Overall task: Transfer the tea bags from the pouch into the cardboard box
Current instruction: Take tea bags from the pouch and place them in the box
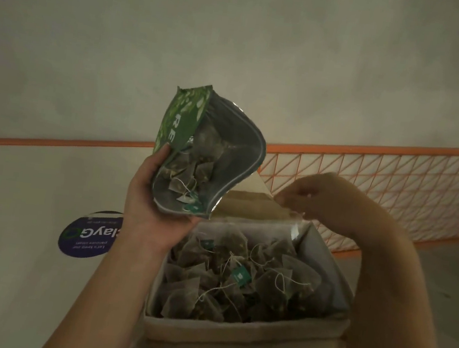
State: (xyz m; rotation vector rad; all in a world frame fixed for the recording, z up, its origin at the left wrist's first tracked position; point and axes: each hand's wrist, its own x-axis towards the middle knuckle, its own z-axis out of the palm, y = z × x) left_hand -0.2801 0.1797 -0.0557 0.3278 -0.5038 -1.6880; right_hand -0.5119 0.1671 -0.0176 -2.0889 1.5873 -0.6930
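Left hand (pixel 150 198) grips the green pouch (pixel 204 156), tilted open above the cardboard box (pixel 231 339)'s far-left corner; right hand (pixel 321 196) pinches its far flap (pixel 250 202). Pyramid tea bags (pixel 238 279) fill both.

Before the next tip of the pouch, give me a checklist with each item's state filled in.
1. Left hand grips the green pouch: ok.
2. Pouch mouth open: ok.
3. Tea bags left in the pouch: ok.
4. Pouch mouth over the cardboard box: ok, above its far left corner.
5. Right hand holds back the box flap: ok, fingers pinch its edge.
6. Room in the box: cannot tell; tea bags already cover its floor.
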